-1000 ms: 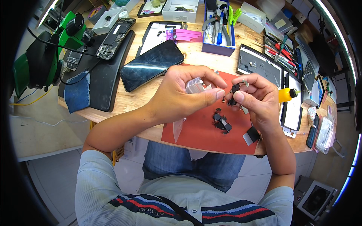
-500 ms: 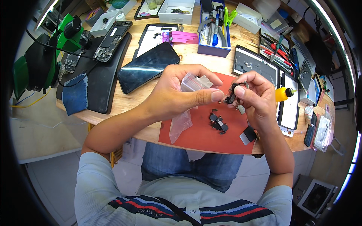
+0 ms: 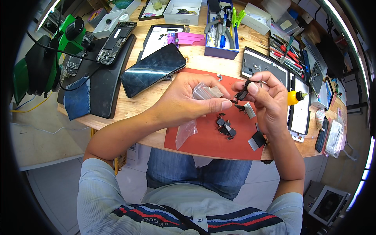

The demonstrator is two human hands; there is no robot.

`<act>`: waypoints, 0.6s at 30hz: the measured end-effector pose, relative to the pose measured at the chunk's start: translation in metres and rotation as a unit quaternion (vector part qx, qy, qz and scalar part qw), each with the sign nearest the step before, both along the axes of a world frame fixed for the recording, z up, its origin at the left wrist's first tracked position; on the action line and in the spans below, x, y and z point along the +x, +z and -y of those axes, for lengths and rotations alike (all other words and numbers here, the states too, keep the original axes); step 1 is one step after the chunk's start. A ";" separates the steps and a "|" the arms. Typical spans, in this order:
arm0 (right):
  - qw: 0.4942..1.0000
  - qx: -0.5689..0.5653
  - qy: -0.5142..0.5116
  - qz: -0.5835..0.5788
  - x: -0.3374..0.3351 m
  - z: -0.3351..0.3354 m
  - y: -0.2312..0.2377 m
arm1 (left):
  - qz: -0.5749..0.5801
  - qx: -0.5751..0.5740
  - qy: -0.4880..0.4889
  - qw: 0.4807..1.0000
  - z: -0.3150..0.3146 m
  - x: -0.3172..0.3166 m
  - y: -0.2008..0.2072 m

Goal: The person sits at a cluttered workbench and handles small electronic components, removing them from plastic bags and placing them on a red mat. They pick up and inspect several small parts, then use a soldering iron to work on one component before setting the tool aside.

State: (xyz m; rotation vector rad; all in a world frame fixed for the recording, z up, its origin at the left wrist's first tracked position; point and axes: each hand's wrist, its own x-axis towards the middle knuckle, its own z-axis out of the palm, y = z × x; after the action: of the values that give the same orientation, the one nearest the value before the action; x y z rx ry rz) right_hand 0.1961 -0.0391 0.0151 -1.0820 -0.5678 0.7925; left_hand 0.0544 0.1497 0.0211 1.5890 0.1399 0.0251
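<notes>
My left hand (image 3: 192, 100) pinches a small clear plastic bag (image 3: 205, 92) between thumb and fingers; the bag's loose end (image 3: 185, 133) hangs down over the red work mat (image 3: 203, 145). My right hand (image 3: 268, 102) holds a small black phone part with a flex cable (image 3: 243, 93) right at the bag's mouth. Both hands hover close together above the mat. Several small black parts (image 3: 226, 127) lie on the mat under the hands, with two grey and black tabs (image 3: 256, 140) nearer my right wrist.
A dark phone screen (image 3: 152, 69) lies left of the mat. A black pad (image 3: 103, 84) carries a blue cloth (image 3: 77, 98) and an opened phone (image 3: 116, 37). A blue tool holder (image 3: 221, 33), trays, screwdrivers (image 3: 284, 49) and a yellow bottle (image 3: 293, 97) crowd the wooden bench.
The hands stay together over the mat; my right fingers have turned the small black part slightly against the bag. The view has shifted a little.
</notes>
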 end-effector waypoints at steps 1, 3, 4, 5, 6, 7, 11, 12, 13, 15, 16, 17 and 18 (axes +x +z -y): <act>1.000 0.020 -0.002 0.006 0.000 0.000 -0.001 | -0.015 -0.016 0.007 1.000 0.001 0.000 0.003; 0.999 0.049 0.003 0.012 0.001 0.000 -0.003 | -0.044 -0.048 0.019 0.998 0.003 0.000 0.011; 0.997 0.069 0.010 0.032 0.002 0.000 -0.007 | -0.023 -0.032 0.002 0.999 0.002 -0.001 0.008; 0.996 0.077 0.013 0.031 0.001 -0.001 -0.007 | -0.027 -0.048 -0.005 0.998 0.002 -0.001 0.009; 0.996 0.084 0.016 0.030 0.001 -0.003 -0.008 | -0.031 -0.064 -0.012 0.997 0.002 -0.001 0.011; 0.996 0.081 0.030 0.024 0.002 -0.002 -0.008 | -0.036 -0.079 -0.023 0.996 0.002 -0.001 0.010; 0.995 0.087 0.040 0.019 0.003 -0.002 -0.012 | -0.040 -0.135 -0.053 0.989 0.002 -0.002 0.010; 0.995 0.094 0.041 0.018 0.002 -0.002 -0.013 | -0.039 -0.148 -0.062 0.986 0.001 -0.002 0.010; 0.994 0.098 0.050 0.015 0.002 -0.002 -0.013 | -0.042 -0.154 -0.069 0.985 0.001 -0.002 0.009; 0.992 0.105 0.067 0.009 0.001 -0.002 -0.013 | -0.049 -0.165 -0.081 0.982 0.002 -0.001 0.005; 0.993 0.096 0.070 0.010 0.002 -0.002 -0.012 | -0.050 -0.166 -0.080 0.982 0.002 -0.001 0.005; 0.993 0.087 0.073 0.012 0.002 -0.001 -0.011 | -0.052 -0.168 -0.080 0.981 0.001 -0.002 0.004; 0.994 0.078 0.076 0.013 0.003 -0.001 -0.011 | -0.053 -0.169 -0.079 0.981 0.001 -0.002 0.004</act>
State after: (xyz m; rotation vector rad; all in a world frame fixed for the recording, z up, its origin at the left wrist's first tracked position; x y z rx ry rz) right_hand 0.1986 -0.0381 0.0042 -0.9145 -0.7298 0.8525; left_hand 0.0526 0.1485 0.0250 1.2568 0.0948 -0.1991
